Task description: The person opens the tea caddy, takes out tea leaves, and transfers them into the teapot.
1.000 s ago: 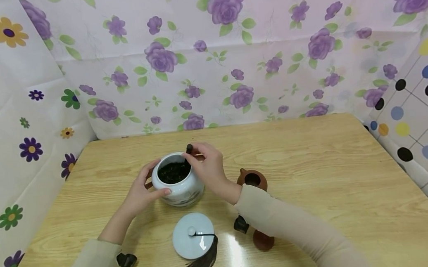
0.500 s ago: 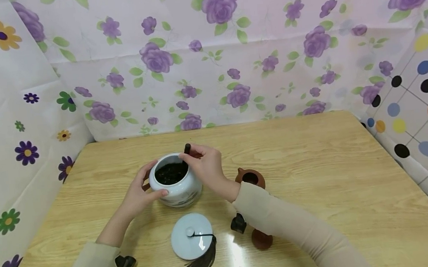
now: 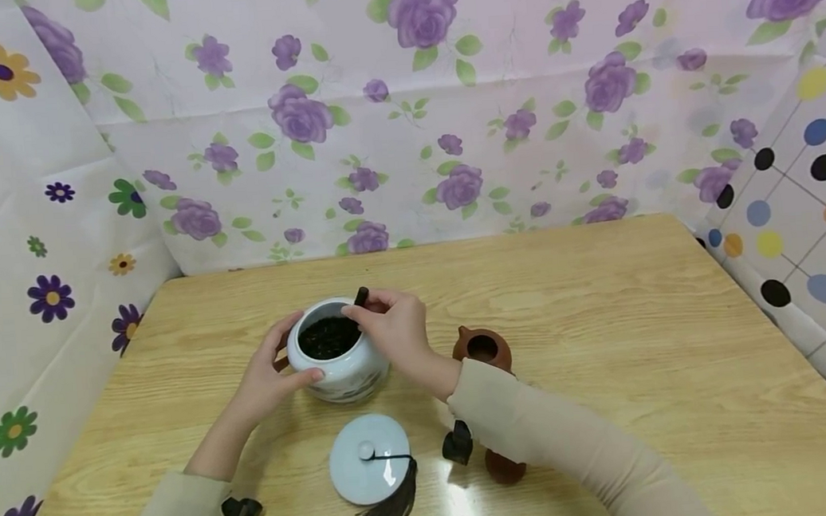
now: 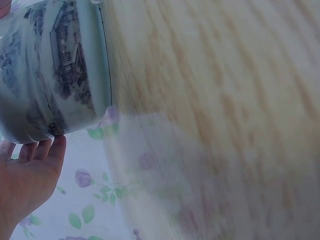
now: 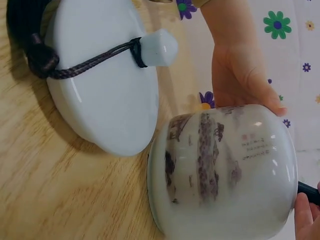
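A white porcelain jar (image 3: 345,379) with a painted landscape stands on the table, its mouth uncovered. Inside lie dark, leafy tea leaves (image 3: 327,340). My left hand (image 3: 266,376) grips the jar's left side, thumb near the front rim and fingers curled round the back. In the right wrist view that same left hand (image 5: 245,80) shows behind the painted wall. At the right rim, my right hand (image 3: 398,331) pinches a slim black handle (image 3: 361,297) slanting down into the jar; its lower end is hidden, so I cannot tell what tool it is.
The jar's pale lid (image 3: 359,473), with a dark tassel (image 3: 391,511), lies in front. A small brown clay teapot (image 3: 482,345), mouth uncovered, is partly behind my right sleeve. A round reddish-brown piece (image 3: 504,469) sits nearer. Flowered cloth (image 3: 374,117) hangs behind the table (image 3: 642,338).
My right hand and the black handle have dipped slightly lower at the rim. The left hand keeps its grip on the jar, which stays in place. The head view has shifted a little.
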`<state>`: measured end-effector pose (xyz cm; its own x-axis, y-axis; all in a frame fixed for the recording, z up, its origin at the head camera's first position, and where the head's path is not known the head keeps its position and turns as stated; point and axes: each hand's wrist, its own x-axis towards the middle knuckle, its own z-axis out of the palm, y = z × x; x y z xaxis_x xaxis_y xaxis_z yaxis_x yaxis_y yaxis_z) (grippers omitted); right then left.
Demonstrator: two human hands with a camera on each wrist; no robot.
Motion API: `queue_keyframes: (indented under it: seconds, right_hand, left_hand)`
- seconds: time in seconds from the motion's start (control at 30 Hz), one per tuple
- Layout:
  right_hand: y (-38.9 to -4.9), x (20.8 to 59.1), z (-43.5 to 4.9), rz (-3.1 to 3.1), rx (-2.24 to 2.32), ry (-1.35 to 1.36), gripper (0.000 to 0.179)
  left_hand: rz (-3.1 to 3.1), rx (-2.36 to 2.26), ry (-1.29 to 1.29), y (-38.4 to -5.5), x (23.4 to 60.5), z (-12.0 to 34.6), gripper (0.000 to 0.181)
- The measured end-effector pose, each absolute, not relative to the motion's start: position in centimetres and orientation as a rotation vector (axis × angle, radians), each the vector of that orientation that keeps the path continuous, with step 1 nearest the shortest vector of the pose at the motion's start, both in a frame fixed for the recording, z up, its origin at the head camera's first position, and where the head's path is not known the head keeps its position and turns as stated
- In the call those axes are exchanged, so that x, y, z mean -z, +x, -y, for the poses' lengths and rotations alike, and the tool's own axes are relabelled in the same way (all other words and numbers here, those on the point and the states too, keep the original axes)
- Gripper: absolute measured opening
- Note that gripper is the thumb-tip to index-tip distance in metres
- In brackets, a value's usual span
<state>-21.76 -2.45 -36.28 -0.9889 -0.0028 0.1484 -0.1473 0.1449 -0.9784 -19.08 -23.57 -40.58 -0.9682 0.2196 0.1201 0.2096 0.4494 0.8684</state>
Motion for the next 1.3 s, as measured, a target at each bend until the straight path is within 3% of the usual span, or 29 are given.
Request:
queue_keyframes:
  seconds: [0.43,1.3]
  right_hand:
    - [-22.3,36.3,2.1,2.082,-2.401,-0.165,0.018]
    - [-23.3,36.2,0.8,1.912,-2.510,-0.203,0.020]
  left_hand:
    - [-2.643,-1.636,0.389,-19.0,40.6,23.4,0.086]
    - [-2.649,-1.637,0.388,-18.9,40.6,23.4,0.086]
